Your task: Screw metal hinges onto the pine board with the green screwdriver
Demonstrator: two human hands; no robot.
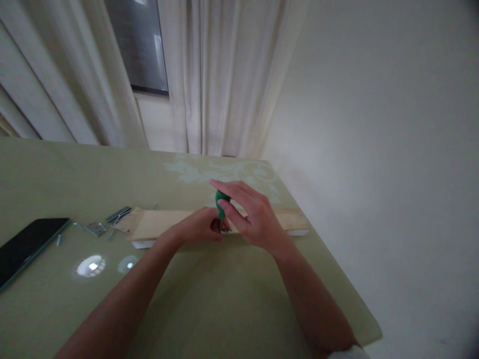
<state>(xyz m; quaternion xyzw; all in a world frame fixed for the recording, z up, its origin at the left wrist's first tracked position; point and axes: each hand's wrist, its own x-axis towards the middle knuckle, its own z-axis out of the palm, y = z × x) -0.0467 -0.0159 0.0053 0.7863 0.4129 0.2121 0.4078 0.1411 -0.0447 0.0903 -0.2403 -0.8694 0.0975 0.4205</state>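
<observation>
My right hand (258, 217) is closed around the green handle of a screwdriver (219, 205), which stands nearly upright. Its shaft points down at a small metal piece (226, 231) on a pale wooden board (160, 222). My left hand (198, 225) rests on the board beside the screwdriver's lower end, thumb and fingers curled around that spot. What those fingers pinch is hidden from me. The board lies flat across the table, with white supports showing beneath it.
Left of the board are a metal hinge (96, 229), another dark metal piece (119, 215) and several loose screws (59, 240). A black phone (32, 247) lies farther left. The green-covered table (209, 299) has its right edge near a wall; curtains (224, 75) hang behind.
</observation>
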